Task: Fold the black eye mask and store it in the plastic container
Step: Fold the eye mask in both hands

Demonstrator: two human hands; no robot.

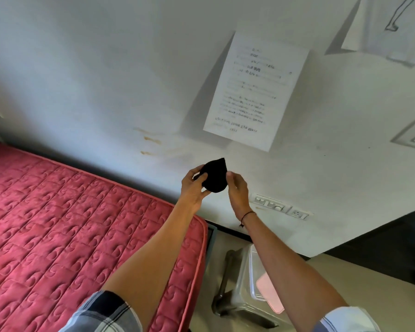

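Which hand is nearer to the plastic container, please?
Right. Both hands are raised holding the eye mask, but the right hand is above the container; the left hand is further toward the mattress.

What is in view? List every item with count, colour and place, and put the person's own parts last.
eye mask: one, black, folded small, held up in front of the wall
plastic container: one, clear, on the floor under the right forearm
pink item: one, at the container, exact position unclear
mattress: one, red quilted, left
printed sheet: one, white, on the wall
wall sockets: one white row, low on the wall
left hand: one, gripping the mask
right hand: one, fingertips at the mask's right edge, dark wrist cord
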